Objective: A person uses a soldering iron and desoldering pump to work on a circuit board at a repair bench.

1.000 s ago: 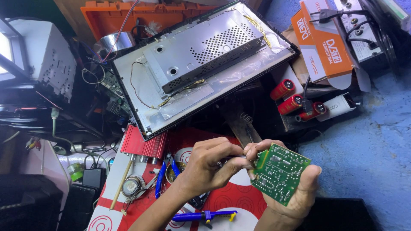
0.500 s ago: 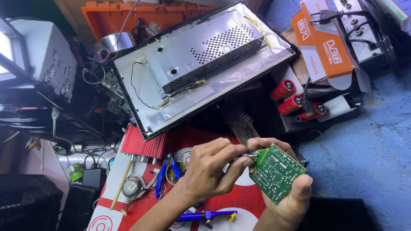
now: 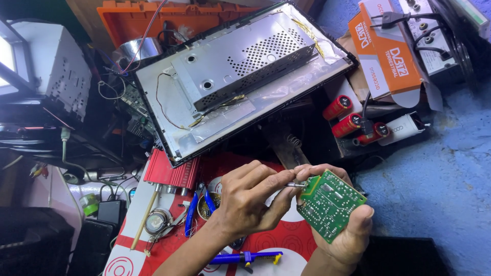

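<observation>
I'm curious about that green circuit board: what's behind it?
Behind the green circuit board is the right hand, palm and fingers cupping it. The left hand pinches a small metal part at its edge. The board's far face is hidden.

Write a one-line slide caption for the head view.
Right hand holds a green circuit board while the left hand pinches a small metal part at its edge, above a cluttered repair bench.

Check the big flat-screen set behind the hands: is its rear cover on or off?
Off. The flat-screen set lies face down, bare metal backplate and perforated shield box exposed.
</observation>
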